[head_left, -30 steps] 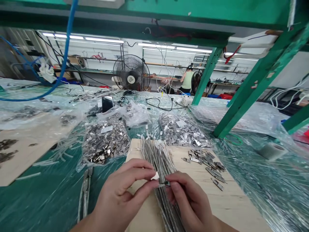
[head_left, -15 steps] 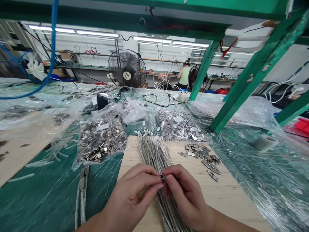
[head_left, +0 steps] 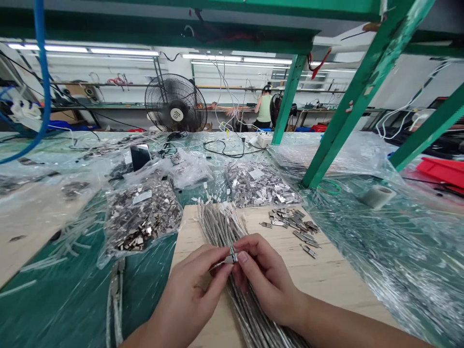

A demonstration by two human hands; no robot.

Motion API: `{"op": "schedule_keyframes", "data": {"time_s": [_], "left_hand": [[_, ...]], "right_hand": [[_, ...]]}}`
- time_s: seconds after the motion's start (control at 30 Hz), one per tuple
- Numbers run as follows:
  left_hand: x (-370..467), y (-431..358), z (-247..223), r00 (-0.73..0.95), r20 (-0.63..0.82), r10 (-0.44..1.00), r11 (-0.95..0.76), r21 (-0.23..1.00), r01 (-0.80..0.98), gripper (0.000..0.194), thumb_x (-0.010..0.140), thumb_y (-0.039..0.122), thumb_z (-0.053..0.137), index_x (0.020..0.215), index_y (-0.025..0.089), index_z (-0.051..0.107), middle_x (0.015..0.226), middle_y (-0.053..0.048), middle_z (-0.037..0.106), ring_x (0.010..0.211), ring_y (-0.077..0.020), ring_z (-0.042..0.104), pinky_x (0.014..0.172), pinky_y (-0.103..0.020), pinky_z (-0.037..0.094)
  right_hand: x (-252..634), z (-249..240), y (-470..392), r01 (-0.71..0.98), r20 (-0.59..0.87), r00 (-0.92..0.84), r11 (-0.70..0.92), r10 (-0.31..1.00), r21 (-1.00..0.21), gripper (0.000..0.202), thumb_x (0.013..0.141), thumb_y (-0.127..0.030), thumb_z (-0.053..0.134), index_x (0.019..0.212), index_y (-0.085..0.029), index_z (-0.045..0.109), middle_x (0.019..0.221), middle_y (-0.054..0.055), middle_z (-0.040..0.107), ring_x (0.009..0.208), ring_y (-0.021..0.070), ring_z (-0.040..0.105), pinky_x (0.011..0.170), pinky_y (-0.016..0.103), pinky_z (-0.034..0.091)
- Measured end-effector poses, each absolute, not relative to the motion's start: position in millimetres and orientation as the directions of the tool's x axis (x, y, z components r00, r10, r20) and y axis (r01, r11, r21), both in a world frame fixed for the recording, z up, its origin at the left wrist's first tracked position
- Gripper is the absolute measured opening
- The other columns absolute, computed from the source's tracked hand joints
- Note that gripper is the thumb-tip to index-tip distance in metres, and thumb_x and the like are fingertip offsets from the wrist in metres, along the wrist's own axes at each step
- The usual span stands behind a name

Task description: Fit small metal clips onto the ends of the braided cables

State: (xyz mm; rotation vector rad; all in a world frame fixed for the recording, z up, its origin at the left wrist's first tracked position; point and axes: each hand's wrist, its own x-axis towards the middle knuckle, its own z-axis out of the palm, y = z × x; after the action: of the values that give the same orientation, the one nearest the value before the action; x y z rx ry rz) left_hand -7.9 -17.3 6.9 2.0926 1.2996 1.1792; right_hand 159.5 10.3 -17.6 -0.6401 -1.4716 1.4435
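Note:
A small shiny metal connector piece [head_left: 232, 259] is pinched between the fingertips of both hands. My left hand [head_left: 192, 290] is closed on its left side with thumb and forefinger. On the other side, my right hand [head_left: 270, 280] grips it the same way, its other fingers curled. Much of the piece is hidden by the fingertips. Beneath the hands runs a thick bundle of grey braided cables [head_left: 250, 314], with small white tips at the far end. The bundle lies on a wooden board [head_left: 337, 285]. Loose metal connector parts [head_left: 290, 221] are piled right of it.
A plastic bag of metal parts [head_left: 143, 212] lies left of the board, and another bag [head_left: 259, 183] behind it. Pliers [head_left: 116, 290] rest at the left. Green posts [head_left: 348, 111] rise at the right, near a plastic roll [head_left: 377, 197]. Beyond stand a fan [head_left: 176, 104] and a person [head_left: 264, 107].
The view has swung slightly right, so the bench things appear farther left. Both hands still pinch the metal piece, which now shows more of a bright flat face.

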Motion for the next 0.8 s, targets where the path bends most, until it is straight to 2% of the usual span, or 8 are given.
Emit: {"op": "schedule_keyframes", "data": {"time_s": [0.1, 0.17, 0.27, 0.33, 0.8], "left_hand": [[-8.8, -17.1, 7.6, 0.235, 0.442, 0.866, -0.495, 0.689, 0.529, 0.022, 0.088, 0.015, 0.057, 0.106, 0.024, 0.065, 0.087, 0.0, 0.068, 0.076, -0.0107, 0.064, 0.069, -0.017, 0.051], [-9.5, -16.8, 7.7, 0.239, 0.452, 0.859, -0.505, 0.676, 0.536, 0.022, 0.088, 0.014, 0.057, 0.106, 0.024, 0.065, 0.084, 0.001, 0.068, 0.074, -0.01, 0.064, 0.067, -0.017, 0.05], [-9.5, -16.3, 7.2, 0.225, 0.474, 0.851, -0.512, 0.655, 0.556, 0.02, 0.087, 0.014, 0.058, 0.104, 0.022, 0.066, 0.083, 0.0, 0.069, 0.074, -0.01, 0.064, 0.068, -0.017, 0.051], [-9.1, -16.4, 6.6, 0.212, 0.486, 0.848, -0.512, 0.645, 0.568, 0.02, 0.087, 0.014, 0.058, 0.103, 0.021, 0.066, 0.084, 0.0, 0.07, 0.074, -0.0103, 0.065, 0.069, -0.017, 0.051], [-7.8, -13.9, 7.2, 0.18, 0.473, 0.862, -0.472, 0.624, 0.623, 0.015, 0.084, 0.017, 0.062, 0.096, 0.02, 0.068, 0.079, 0.001, 0.072, 0.066, -0.0098, 0.066, 0.063, -0.016, 0.052]], "right_hand": [[158.9, -15.1, 12.2, -0.236, 0.224, -0.408, 0.135, 0.885, -0.962, 0.02, 0.097, -0.037, 0.047, 0.109, -0.02, 0.047, 0.071, -0.002, 0.053, 0.057, 0.0107, 0.052, 0.051, 0.022, 0.042], [159.6, -13.8, 14.1, -0.166, 0.178, -0.425, 0.117, 0.887, -0.979, 0.02, 0.097, -0.038, 0.046, 0.097, -0.019, 0.051, 0.066, -0.003, 0.053, 0.056, 0.0105, 0.051, 0.051, 0.022, 0.041], [161.3, -13.5, 16.8, -0.039, 0.149, -0.456, 0.147, 0.877, -0.988, 0.034, 0.098, -0.039, 0.042, 0.073, -0.018, 0.051, 0.059, -0.002, 0.052, 0.055, 0.0112, 0.049, 0.054, 0.024, 0.039], [162.0, -14.0, 17.9, 0.005, 0.146, -0.461, 0.167, 0.875, -0.986, 0.039, 0.099, -0.039, 0.04, 0.068, -0.018, 0.05, 0.056, -0.002, 0.052, 0.055, 0.0119, 0.049, 0.055, 0.025, 0.039], [161.1, -13.9, 19.9, -0.009, 0.126, -0.46, 0.137, 0.879, -0.99, 0.039, 0.098, -0.04, 0.042, 0.067, -0.018, 0.051, 0.056, -0.002, 0.053, 0.053, 0.0118, 0.049, 0.053, 0.024, 0.039]]}}
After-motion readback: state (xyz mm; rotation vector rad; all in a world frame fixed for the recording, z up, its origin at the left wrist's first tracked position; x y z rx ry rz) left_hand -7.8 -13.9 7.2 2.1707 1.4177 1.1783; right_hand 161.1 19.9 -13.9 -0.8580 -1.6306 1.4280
